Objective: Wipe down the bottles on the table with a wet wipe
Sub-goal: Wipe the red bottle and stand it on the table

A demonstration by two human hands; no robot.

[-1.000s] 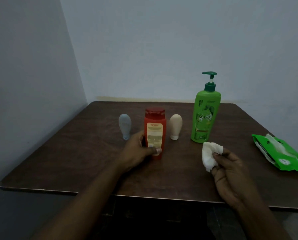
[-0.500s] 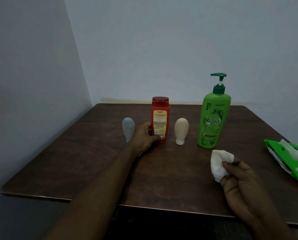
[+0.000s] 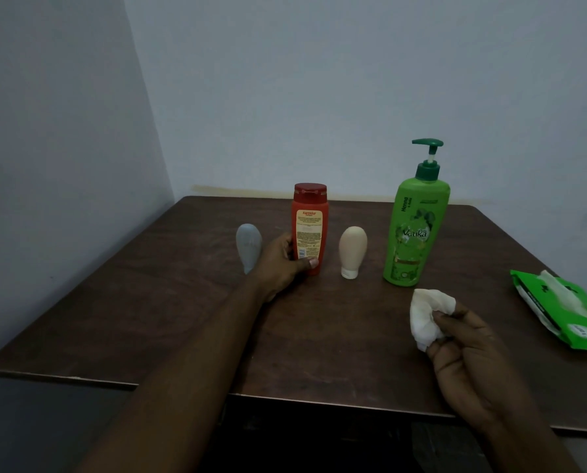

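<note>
A red bottle (image 3: pixel 309 220) stands upright on the dark wooden table (image 3: pixel 182 319), and my left hand (image 3: pixel 281 261) grips its lower part, thumb across the front. To its left stands a small grey-blue tube (image 3: pixel 248 245) on its cap; to its right a beige tube (image 3: pixel 352 249) on a white cap. A tall green pump bottle (image 3: pixel 416 230) stands further right. My right hand (image 3: pixel 469 356) holds a crumpled white wet wipe (image 3: pixel 426 315) above the table's front right, apart from every bottle.
A green pack of wet wipes (image 3: pixel 565 308) lies at the table's right edge, a wipe sticking out of its opening. Pale walls close in on the left and behind the table. The table's front edge runs just below my forearms.
My left hand has carried the red bottle away from me and set it back in the row between the two tubes. My right hand with the wipe has hardly moved.
</note>
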